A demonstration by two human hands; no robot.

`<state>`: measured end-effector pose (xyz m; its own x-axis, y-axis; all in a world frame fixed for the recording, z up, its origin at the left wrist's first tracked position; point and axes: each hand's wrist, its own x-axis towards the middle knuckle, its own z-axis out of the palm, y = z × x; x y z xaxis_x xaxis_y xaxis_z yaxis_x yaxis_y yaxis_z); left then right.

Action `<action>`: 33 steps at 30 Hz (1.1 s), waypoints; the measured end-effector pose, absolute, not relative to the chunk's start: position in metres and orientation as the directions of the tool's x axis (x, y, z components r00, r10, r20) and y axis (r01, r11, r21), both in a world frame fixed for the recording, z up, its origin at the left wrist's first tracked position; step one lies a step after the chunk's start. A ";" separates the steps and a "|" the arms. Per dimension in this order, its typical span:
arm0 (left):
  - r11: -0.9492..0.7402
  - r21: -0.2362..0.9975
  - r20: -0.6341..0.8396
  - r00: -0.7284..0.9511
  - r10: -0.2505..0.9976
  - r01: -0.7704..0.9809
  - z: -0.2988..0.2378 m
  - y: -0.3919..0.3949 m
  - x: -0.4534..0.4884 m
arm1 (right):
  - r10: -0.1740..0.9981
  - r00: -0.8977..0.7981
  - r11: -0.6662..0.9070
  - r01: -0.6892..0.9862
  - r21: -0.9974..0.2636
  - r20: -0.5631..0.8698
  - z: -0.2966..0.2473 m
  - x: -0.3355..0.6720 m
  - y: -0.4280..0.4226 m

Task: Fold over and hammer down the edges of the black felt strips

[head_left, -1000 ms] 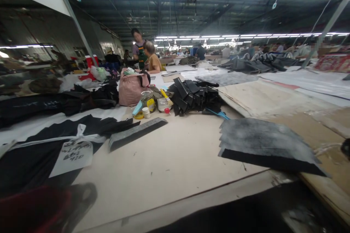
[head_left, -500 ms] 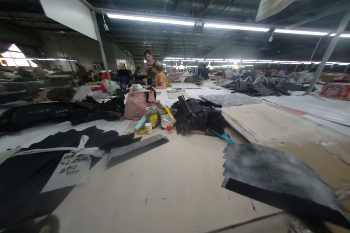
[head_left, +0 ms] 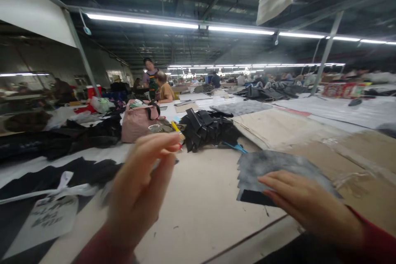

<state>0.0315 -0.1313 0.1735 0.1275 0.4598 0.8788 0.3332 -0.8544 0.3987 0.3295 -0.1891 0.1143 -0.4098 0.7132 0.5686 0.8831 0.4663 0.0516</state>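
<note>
My left hand point(head_left: 140, 185) is raised above the pale worktable, blurred by motion. Its fingers stretch forward with a gap to the thumb, and nothing shows between them. It covers most of the jars and the grey strip behind it. On the right, my right hand point(head_left: 298, 204) stretches out over a fanned stack of grey-and-black fabric pieces point(head_left: 272, 161), fingers extended and holding nothing visible. I cannot tell whether it touches the stack. To the left lies a bundle of black fabric point(head_left: 18, 227) tied with a white strip, bearing a handwritten tag point(head_left: 46, 218).
A heap of black cut pieces point(head_left: 210, 128) lies mid-table behind a blue cord point(head_left: 236, 147). Left of it stand a pink bag point(head_left: 136, 126) and a yellow-handled brush point(head_left: 175, 126). Pale sheets point(head_left: 287, 128) lie at right. Two people point(head_left: 165, 90) are farther back.
Both my hands have come into view from below, the right over the grey stack. The view has turned to the right, so the table's things sit farther left.
</note>
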 end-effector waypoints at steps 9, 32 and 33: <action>-0.862 0.483 0.641 0.607 0.470 0.158 0.095 -0.071 0.132 | 0.852 -0.403 0.290 0.894 0.341 0.334 0.017 0.339 -0.166; -0.932 0.143 0.316 0.877 0.363 0.334 0.014 -0.075 0.180 | 0.871 -0.013 0.049 0.997 -0.060 0.490 -0.001 0.330 -0.145; -0.915 0.146 0.307 0.862 0.402 0.375 0.013 -0.075 0.181 | 0.878 -0.006 0.052 0.995 -0.083 0.479 0.000 0.329 -0.145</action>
